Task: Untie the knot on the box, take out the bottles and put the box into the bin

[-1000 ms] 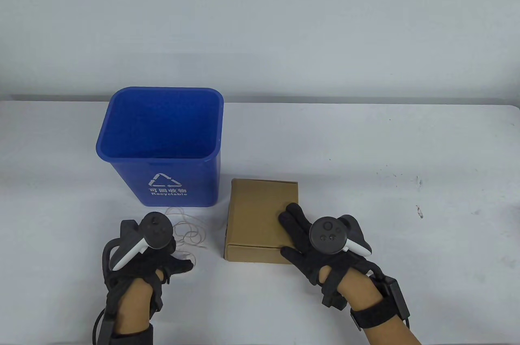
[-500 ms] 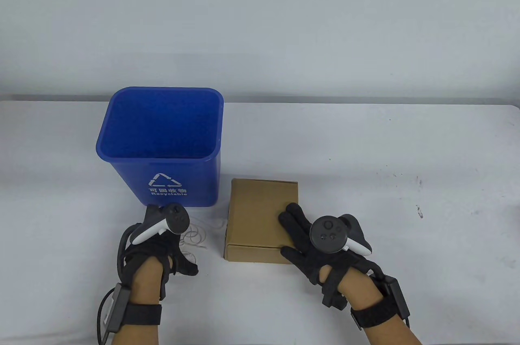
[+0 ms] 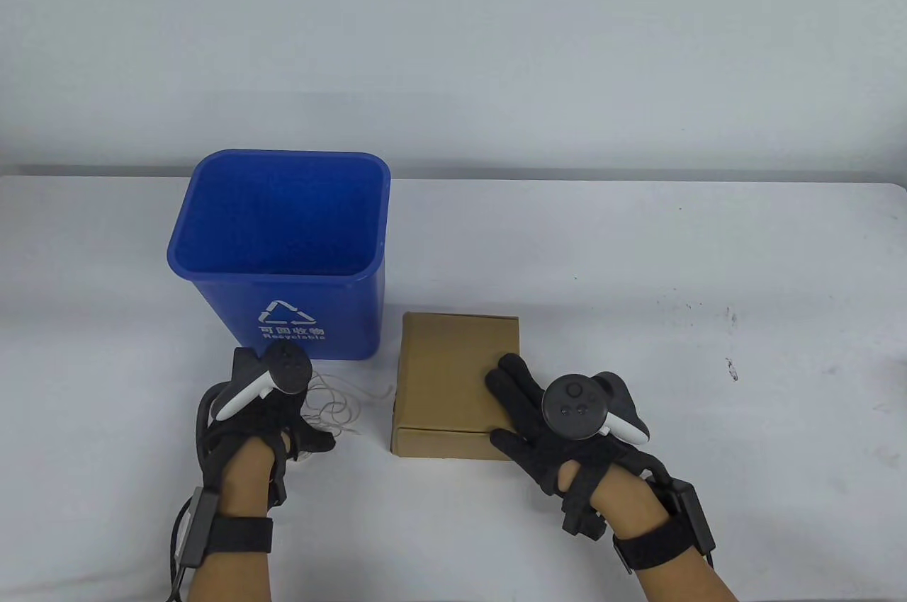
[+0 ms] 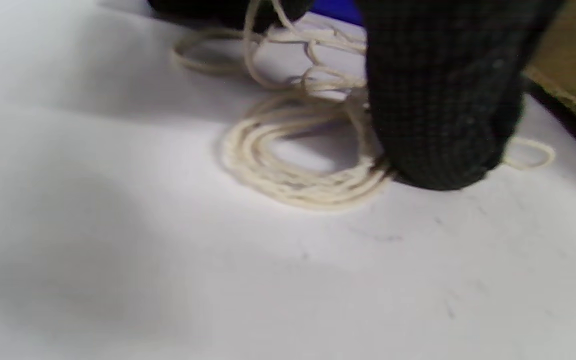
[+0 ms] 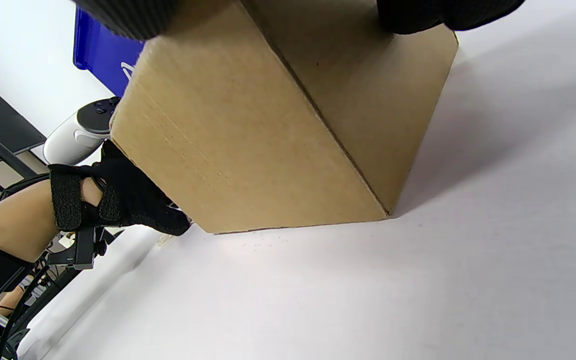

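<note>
The left hand (image 3: 273, 411) has turned and drawn back a little from where it was a second ago, and the loose string (image 3: 340, 404) now lies coiled on the table (image 3: 638, 262), so the knot looks undone and opening the box comes next. Its thumb presses the coil; whether its fingers grip any string I cannot tell. The right hand (image 3: 545, 418) stays flat, fingers straight, on the closed cardboard box (image 3: 446, 375), just beside the blue bin (image 3: 283, 255).
</note>
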Demonstrator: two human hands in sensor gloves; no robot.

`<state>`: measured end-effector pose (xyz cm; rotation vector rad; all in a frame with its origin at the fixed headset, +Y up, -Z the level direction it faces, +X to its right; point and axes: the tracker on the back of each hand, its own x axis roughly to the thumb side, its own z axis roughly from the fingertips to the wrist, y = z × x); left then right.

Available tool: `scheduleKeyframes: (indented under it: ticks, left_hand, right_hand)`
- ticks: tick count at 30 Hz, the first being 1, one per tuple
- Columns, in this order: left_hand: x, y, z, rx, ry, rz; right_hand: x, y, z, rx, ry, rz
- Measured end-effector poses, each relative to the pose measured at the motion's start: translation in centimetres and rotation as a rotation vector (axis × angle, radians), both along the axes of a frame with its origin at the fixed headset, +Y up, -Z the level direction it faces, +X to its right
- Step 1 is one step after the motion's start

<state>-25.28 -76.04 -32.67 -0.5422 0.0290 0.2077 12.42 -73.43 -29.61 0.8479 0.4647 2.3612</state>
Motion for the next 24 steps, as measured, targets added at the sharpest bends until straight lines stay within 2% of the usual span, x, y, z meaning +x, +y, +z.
scheduleKeyframes:
  ticks: [8, 15, 20, 24]
  left_hand:
    - [0.7, 1.2, 0.1, 0.169, 0.027, -0.044]
    - [2.4, 1.7, 0.5, 0.215, 0.009, -0.093]
    - [3.4, 1.0, 0.9, 0.196, -0.020, -0.137]
    - [4.3, 0.6, 1.0, 0.231, -0.105, -0.214]
  right_hand:
    - [0.0, 0.0, 0.0, 0.000, -0.002, -0.004]
    - [0.0, 0.0, 0.0, 0.002, -0.006, -0.006]
    - [0.0, 0.0, 0.0, 0.006, -0.008, -0.007]
    - [0.0, 0.0, 0.1, 0.009, -0.010, -0.005]
